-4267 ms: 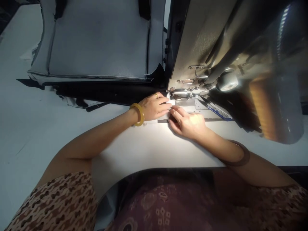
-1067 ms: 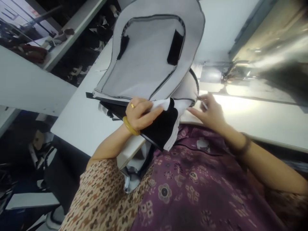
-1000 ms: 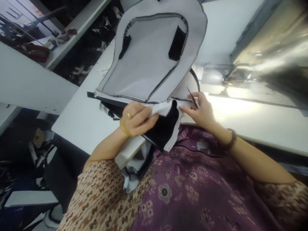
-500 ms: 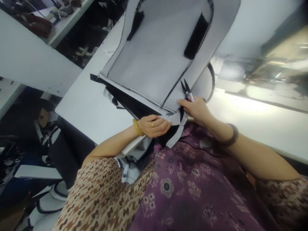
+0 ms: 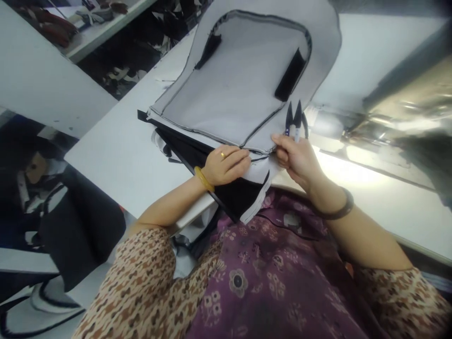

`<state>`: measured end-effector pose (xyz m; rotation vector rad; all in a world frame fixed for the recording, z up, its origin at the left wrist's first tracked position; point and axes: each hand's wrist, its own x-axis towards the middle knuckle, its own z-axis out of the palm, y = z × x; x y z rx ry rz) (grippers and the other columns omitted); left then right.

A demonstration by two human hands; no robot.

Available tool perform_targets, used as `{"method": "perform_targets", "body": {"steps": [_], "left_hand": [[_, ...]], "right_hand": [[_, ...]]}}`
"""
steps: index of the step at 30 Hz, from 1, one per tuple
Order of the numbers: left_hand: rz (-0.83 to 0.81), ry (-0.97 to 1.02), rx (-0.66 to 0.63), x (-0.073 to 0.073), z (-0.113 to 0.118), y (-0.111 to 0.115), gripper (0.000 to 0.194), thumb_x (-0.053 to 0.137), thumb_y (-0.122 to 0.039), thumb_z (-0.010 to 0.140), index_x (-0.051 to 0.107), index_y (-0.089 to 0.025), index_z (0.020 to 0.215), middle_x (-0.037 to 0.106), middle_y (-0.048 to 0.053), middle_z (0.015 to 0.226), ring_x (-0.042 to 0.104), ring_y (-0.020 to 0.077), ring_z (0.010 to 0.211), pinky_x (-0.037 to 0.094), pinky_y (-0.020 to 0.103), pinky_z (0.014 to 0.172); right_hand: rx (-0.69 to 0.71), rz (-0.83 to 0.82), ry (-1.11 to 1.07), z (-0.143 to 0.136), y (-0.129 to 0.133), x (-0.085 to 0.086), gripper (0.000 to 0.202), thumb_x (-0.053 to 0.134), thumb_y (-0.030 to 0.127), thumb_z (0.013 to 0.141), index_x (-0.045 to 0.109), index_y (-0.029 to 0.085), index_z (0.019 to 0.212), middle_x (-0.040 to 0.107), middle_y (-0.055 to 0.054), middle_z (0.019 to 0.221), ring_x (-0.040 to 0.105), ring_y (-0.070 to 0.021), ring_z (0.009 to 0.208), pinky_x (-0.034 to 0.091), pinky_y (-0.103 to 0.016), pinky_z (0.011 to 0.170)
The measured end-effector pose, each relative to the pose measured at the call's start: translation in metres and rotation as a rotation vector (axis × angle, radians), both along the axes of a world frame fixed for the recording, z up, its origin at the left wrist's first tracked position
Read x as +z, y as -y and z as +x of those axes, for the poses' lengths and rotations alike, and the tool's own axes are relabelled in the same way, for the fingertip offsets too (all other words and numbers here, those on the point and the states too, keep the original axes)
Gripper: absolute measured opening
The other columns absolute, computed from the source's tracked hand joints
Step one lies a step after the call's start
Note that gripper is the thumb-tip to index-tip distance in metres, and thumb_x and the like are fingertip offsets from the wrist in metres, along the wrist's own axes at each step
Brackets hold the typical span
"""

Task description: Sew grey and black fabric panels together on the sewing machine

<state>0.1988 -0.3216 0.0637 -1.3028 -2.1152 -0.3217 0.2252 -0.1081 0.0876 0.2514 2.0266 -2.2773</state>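
A large light grey sewn fabric piece (image 5: 226,80), apparently a bag panel, lies over the table edge in front of me. It has dark piping and two black tabs (image 5: 290,75). My left hand (image 5: 228,165) is closed on its near seam, fingers together, over a black fabric part (image 5: 243,195) that hangs toward my lap. My right hand (image 5: 296,155) holds thread snips (image 5: 294,123), blades pointing up and away. Its thumb and forefinger also pinch the panel's right corner. A pale strip (image 5: 256,207) edges the black part.
The white table (image 5: 120,136) extends left and right under the work. A shiny, blurred machine area (image 5: 399,99) is at the right. Dark and grey fabric pieces (image 5: 81,226) are piled at lower left, and a shelf with items (image 5: 106,28) stands at upper left.
The panel has shifted down in view, showing more of its top. My right hand has moved right with the snips, which now point straighter up. My left hand has moved up slightly along the seam.
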Motion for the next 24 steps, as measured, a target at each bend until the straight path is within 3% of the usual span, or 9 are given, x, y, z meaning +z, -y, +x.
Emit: {"method": "perform_targets", "body": {"steps": [3,6,8,13,24], "left_hand": [[0.198,-0.049,-0.113,0.011,0.002,-0.01,0.026,0.04,-0.01,0.086,0.061,-0.018,0.099,0.072,0.003,0.09,0.067,0.0109,0.087,0.054,0.024,0.076],[0.327,0.038,-0.102,0.015,0.006,-0.015,0.031,0.04,-0.005,0.078,0.061,-0.017,0.097,0.072,0.001,0.084,0.067,0.0085,0.079,0.053,0.019,0.076],[0.376,0.08,-0.088,0.013,0.008,-0.018,0.028,0.042,-0.005,0.076,0.062,-0.017,0.092,0.072,0.0,0.082,0.067,0.0083,0.075,0.053,0.018,0.073],[0.474,0.126,-0.098,0.01,0.008,-0.022,0.022,0.047,-0.007,0.077,0.064,-0.017,0.086,0.072,0.0,0.078,0.067,0.008,0.072,0.052,0.017,0.07],[0.512,0.052,-0.145,0.004,0.006,-0.029,0.012,0.051,-0.01,0.081,0.06,-0.018,0.08,0.072,-0.001,0.076,0.069,0.0083,0.073,0.053,0.017,0.071]], "right_hand": [[-0.039,0.328,-0.179,0.012,-0.006,-0.009,0.043,0.05,0.059,0.083,0.042,0.021,0.062,0.038,0.005,0.051,0.033,-0.0083,0.046,0.024,-0.024,0.045],[-0.102,0.677,-0.36,0.031,-0.011,-0.014,0.04,0.045,0.058,0.086,0.049,0.021,0.073,0.047,0.003,0.059,0.042,-0.011,0.055,0.03,-0.024,0.053],[-0.094,0.806,-0.408,0.043,-0.01,-0.015,0.037,0.047,0.058,0.085,0.048,0.022,0.075,0.046,0.004,0.057,0.042,-0.0109,0.053,0.03,-0.023,0.053],[-0.003,0.896,-0.395,0.061,0.001,-0.015,0.041,0.043,0.06,0.086,0.042,0.022,0.068,0.041,0.006,0.049,0.036,-0.0095,0.042,0.026,-0.023,0.049],[-0.102,0.931,-0.354,0.06,0.018,-0.024,0.047,0.036,0.066,0.085,0.042,0.023,0.066,0.041,0.005,0.048,0.035,-0.0108,0.043,0.025,-0.024,0.05]]}}
